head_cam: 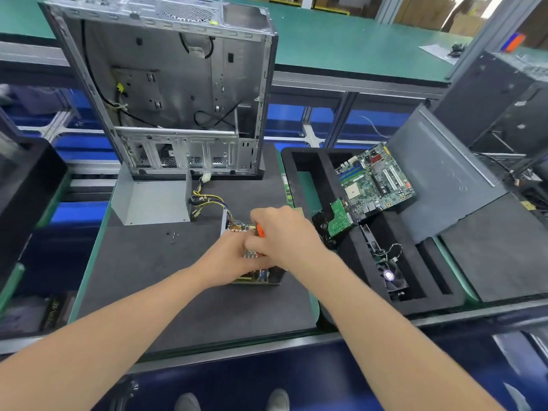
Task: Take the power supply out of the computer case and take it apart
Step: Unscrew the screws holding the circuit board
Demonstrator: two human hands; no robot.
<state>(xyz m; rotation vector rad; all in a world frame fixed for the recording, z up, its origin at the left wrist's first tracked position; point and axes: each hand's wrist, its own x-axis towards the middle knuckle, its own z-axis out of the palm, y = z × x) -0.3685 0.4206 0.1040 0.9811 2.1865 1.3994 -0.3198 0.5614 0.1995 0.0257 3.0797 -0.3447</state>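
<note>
The opened power supply point(257, 276) lies on the dark mat in front of me, its circuit board and coils exposed. Its bundle of yellow and black cables point(207, 200) trails back toward the case. My right hand point(281, 232) grips an orange-handled screwdriver point(260, 230) over the board. My left hand point(231, 259) rests on the supply's left side, fingers curled over it and meeting the right hand. The supply's grey metal cover point(151, 200) stands apart to the left. The emptied computer case point(166, 84) stands upright behind.
Loose screws point(173, 236) lie on the mat left of the supply. A black foam tray point(335, 185) at right holds a motherboard point(375, 179), a hard drive point(338, 221) and a fan point(391, 277). A grey side panel point(444, 179) leans beyond it.
</note>
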